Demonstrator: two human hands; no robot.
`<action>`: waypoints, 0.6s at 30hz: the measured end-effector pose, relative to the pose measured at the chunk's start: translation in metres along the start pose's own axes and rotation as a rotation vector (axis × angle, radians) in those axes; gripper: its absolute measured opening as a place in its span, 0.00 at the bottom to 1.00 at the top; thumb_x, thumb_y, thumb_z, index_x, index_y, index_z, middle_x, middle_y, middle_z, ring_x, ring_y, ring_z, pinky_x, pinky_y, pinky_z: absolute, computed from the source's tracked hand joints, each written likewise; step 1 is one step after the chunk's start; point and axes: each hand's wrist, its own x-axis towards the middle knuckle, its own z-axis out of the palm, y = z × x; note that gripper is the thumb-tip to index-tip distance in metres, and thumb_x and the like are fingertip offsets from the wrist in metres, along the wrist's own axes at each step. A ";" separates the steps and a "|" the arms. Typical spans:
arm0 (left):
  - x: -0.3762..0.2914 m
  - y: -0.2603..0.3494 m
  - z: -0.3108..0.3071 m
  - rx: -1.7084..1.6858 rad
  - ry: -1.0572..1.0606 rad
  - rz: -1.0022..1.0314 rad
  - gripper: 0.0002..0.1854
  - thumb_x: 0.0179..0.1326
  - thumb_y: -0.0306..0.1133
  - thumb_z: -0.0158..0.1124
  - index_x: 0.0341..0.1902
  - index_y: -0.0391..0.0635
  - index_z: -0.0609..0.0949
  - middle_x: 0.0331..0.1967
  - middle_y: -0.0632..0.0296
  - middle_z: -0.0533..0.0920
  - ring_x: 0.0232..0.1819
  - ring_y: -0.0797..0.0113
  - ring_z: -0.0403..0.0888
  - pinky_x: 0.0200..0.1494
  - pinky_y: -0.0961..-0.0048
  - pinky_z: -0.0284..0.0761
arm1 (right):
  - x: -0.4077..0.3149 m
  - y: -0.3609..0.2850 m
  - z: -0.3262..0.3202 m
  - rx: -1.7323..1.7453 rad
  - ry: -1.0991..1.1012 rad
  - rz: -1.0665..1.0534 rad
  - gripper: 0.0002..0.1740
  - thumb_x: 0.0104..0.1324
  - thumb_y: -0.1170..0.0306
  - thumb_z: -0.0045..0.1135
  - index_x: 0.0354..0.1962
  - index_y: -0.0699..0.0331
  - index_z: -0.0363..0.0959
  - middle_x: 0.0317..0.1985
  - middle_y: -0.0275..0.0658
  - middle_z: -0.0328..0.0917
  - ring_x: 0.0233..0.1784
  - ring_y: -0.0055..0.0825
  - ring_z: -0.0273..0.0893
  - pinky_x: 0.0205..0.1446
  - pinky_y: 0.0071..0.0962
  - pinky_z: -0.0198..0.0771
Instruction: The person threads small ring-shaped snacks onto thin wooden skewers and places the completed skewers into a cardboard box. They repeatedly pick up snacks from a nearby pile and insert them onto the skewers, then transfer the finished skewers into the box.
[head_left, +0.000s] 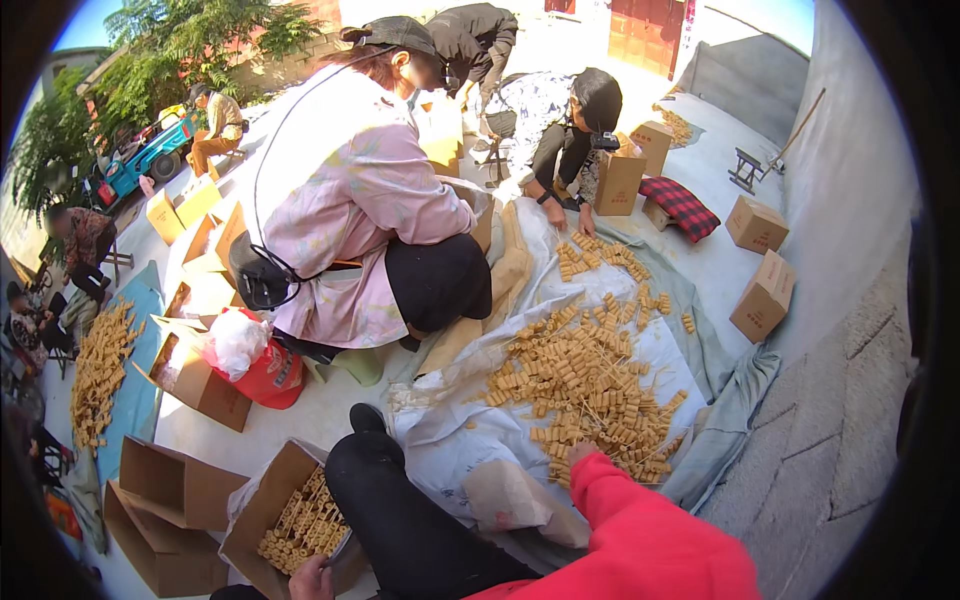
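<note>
My right hand (582, 452), in a red sleeve, reaches to the near edge of a big pile of tan ridged rolls on thin sticks (592, 367). Its fingers are partly hidden, so I cannot tell whether they grip a stick. The pile lies on a white sheet (442, 431). At the bottom, my left hand (311, 579) is at the near edge of an open cardboard box (251, 517). Whether it grips the box or something in it is unclear. Inside the plastic-lined box, more skewered rolls (307, 525) are stacked in rows.
A person in a pink jacket (360, 195) crouches ahead, beside a red bag (262, 367). Across the pile, another person (562, 135) handles skewers. Open cartons (180, 487) stand left of my box. Closed cartons (765, 296) are near the right wall.
</note>
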 end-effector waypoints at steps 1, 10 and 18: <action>0.003 0.002 -0.002 0.010 -0.007 0.012 0.14 0.63 0.34 0.60 0.51 0.45 0.80 0.41 0.50 0.83 0.46 0.53 0.81 0.50 0.64 0.75 | -0.007 0.000 0.000 0.193 0.046 -0.003 0.15 0.69 0.64 0.45 0.43 0.61 0.78 0.37 0.40 0.80 0.43 0.33 0.80 0.44 0.34 0.74; 0.046 0.108 -0.008 -0.683 0.085 0.030 0.11 0.60 0.22 0.61 0.47 0.39 0.79 0.37 0.63 0.81 0.32 0.79 0.76 0.36 0.80 0.73 | -0.160 -0.147 -0.092 0.637 0.449 -0.902 0.09 0.65 0.74 0.55 0.41 0.70 0.76 0.39 0.41 0.77 0.46 0.28 0.77 0.45 0.24 0.71; 0.065 0.170 -0.013 -1.859 -0.479 -0.328 0.24 0.72 0.47 0.47 0.59 0.39 0.70 0.48 0.57 0.78 0.49 0.67 0.78 0.50 0.72 0.75 | -0.295 -0.228 -0.054 0.893 -0.104 -1.404 0.12 0.61 0.84 0.56 0.43 0.71 0.75 0.52 0.46 0.72 0.54 0.35 0.74 0.57 0.28 0.70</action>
